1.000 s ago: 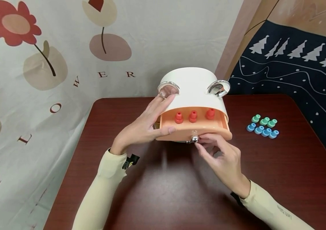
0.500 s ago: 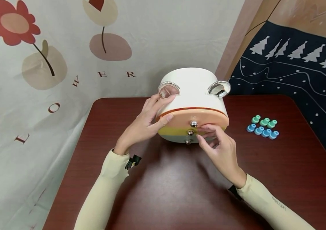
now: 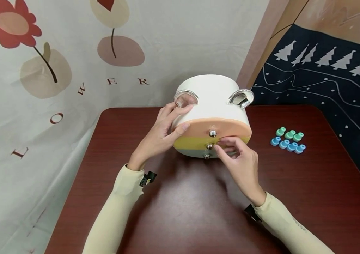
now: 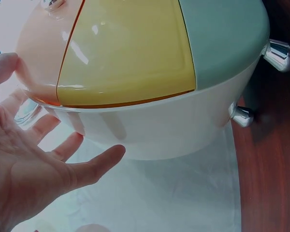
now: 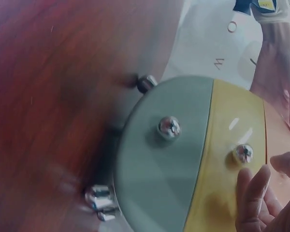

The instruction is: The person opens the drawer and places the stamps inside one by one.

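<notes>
A white oval drawer cabinet (image 3: 209, 95) with silver ring ears stands on the table. Its peach drawer (image 3: 195, 127), yellow drawer (image 4: 128, 53) and grey-green drawer (image 5: 169, 164) are all closed, each with a round silver knob. My left hand (image 3: 162, 132) rests against the cabinet's left side with spread fingers, its thumb by the peach front. At the yellow drawer's knob (image 5: 243, 153) is my right hand (image 3: 241, 162), thumb and index fingertips close beside it. In the right wrist view those fingers sit apart from the knob and hold nothing.
On the right of the dark red table (image 3: 180, 218) lie several small blue pegs (image 3: 284, 144) in a row, with green pegs (image 3: 290, 134) behind them. A printed cloth (image 3: 173, 46) hangs behind the table.
The peach drawer with red pegs inside has been pushed in and closed. My right hand has left its knob and moved down to the yellow drawer's knob. The left hand stays on the cabinet.
</notes>
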Motion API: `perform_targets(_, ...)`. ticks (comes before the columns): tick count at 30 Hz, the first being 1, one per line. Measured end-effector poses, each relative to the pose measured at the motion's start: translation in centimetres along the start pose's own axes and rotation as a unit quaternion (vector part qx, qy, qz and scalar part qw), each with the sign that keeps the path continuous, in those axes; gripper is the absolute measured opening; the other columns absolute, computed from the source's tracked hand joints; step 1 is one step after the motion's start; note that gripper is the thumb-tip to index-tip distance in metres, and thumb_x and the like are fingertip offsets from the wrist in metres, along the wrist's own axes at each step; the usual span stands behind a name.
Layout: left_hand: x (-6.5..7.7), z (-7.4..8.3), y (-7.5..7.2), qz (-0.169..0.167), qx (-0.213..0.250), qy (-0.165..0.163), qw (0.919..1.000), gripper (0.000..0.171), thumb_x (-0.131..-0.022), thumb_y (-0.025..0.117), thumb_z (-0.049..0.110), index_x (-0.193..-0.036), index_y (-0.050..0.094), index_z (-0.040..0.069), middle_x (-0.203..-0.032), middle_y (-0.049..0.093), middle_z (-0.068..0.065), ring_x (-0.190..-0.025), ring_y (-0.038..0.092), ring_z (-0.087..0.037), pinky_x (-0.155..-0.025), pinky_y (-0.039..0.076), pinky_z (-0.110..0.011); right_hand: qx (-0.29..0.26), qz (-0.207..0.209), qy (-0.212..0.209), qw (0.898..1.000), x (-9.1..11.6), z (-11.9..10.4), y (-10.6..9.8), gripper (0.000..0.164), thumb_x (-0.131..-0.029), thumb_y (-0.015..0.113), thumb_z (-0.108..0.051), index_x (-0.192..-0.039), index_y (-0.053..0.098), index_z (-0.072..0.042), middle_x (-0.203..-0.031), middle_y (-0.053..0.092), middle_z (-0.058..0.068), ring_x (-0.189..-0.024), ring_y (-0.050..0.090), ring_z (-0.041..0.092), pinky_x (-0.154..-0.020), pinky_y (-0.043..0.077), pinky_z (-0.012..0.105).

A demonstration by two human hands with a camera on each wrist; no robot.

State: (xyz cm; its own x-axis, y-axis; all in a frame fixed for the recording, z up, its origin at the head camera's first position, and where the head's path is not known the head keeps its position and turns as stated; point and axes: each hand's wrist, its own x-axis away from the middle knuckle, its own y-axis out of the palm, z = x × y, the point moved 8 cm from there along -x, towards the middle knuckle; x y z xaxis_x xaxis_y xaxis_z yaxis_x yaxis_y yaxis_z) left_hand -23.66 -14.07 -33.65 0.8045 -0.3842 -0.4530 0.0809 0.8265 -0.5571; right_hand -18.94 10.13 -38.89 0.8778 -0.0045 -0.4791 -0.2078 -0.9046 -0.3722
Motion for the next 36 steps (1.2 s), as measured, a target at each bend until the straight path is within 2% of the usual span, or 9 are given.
perform_targets(8,-0.1,-0.3,0.2,0.003,0.044,-0.013,0.9990,0.049,-0.110,0.067,0.025,-0.158,0.059,0.024,-0.165,0.039,0.002,-0.153,0.028,-0.017,-0.120,0.031,-0.051,-0.025,-0.009,0.029,0.999,1.1,0.7,2.3,0.023,-0.096,0.089,-0.020,-0.114,0.076,-0.014,-0.103,0.081,-0.008,-0.073,0.075,0.009,-0.061,0.053,0.019)
perform_targets(12,-0.5,-0.3,0.5,0.007,0.077,0.005,0.9970,0.048,-0.110,0.066,0.020,-0.157,0.058,0.019,-0.167,0.040,0.002,-0.157,0.025,-0.017,-0.125,0.026,-0.049,-0.034,0.006,0.022,0.999,1.6,0.7,2.9,0.023,-0.097,0.088,-0.017,-0.116,0.077,-0.016,-0.101,0.081,-0.008,-0.072,0.075,0.009,-0.059,0.051,0.019)
perform_targets(16,-0.7,-0.4,0.7,0.020,0.097,0.023,0.9948,0.048,-0.109,0.066,0.014,-0.155,0.057,0.017,-0.166,0.042,-0.001,-0.158,0.026,-0.019,-0.126,0.023,-0.047,-0.050,0.031,0.009,0.998,1.7,0.6,3.3,0.021,-0.096,0.088,-0.016,-0.115,0.078,-0.012,-0.101,0.081,-0.007,-0.076,0.077,0.012,-0.062,0.055,0.020)
perform_targets(19,-0.7,-0.5,0.7,0.031,0.088,0.023,0.9954,0.048,-0.107,0.068,0.015,-0.154,0.059,0.016,-0.164,0.046,-0.002,-0.156,0.028,-0.021,-0.125,0.023,-0.047,-0.023,0.054,-0.006,0.998,1.7,0.5,3.4,0.019,-0.096,0.089,-0.020,-0.110,0.079,-0.012,-0.100,0.081,-0.010,-0.077,0.076,0.010,-0.066,0.058,0.023)
perform_targets(22,-0.7,-0.5,0.7,0.037,0.068,0.021,0.9968,0.049,-0.106,0.071,0.019,-0.154,0.060,0.018,-0.161,0.050,0.000,-0.153,0.031,-0.021,-0.124,0.025,-0.048,0.028,0.079,-0.023,0.996,1.9,0.5,3.1,0.018,-0.094,0.090,-0.024,-0.105,0.079,-0.014,-0.093,0.080,-0.013,-0.073,0.074,0.007,-0.066,0.056,0.023)
perform_targets(25,-0.7,-0.3,0.8,0.038,0.053,0.023,0.9976,0.050,-0.105,0.074,0.024,-0.154,0.061,0.021,-0.160,0.051,0.002,-0.152,0.033,-0.022,-0.122,0.028,-0.049,0.067,0.096,-0.041,0.992,2.0,0.3,2.9,0.018,-0.093,0.089,-0.026,-0.101,0.078,-0.015,-0.086,0.079,-0.008,-0.067,0.072,0.007,-0.064,0.053,0.026)
perform_targets(31,-0.8,-0.3,0.9,0.046,0.043,0.043,0.9971,0.049,-0.106,0.073,0.022,-0.153,0.061,0.019,-0.161,0.048,-0.001,-0.151,0.035,-0.023,-0.121,0.029,-0.050,0.082,0.113,-0.069,0.988,2.3,-0.2,2.9,0.014,-0.090,0.088,-0.019,-0.096,0.076,-0.014,-0.076,0.074,0.002,-0.061,0.067,0.010,-0.060,0.050,0.030)
perform_targets(36,-0.6,-0.4,0.7,0.047,0.038,0.047,0.9971,0.047,-0.107,0.070,0.019,-0.154,0.060,0.017,-0.162,0.048,-0.004,-0.153,0.032,-0.023,-0.124,0.025,-0.050,0.088,0.101,-0.083,0.987,2.9,-1.0,2.7,0.014,-0.088,0.088,-0.016,-0.094,0.076,-0.016,-0.077,0.074,-0.004,-0.059,0.064,0.008,-0.056,0.047,0.029)
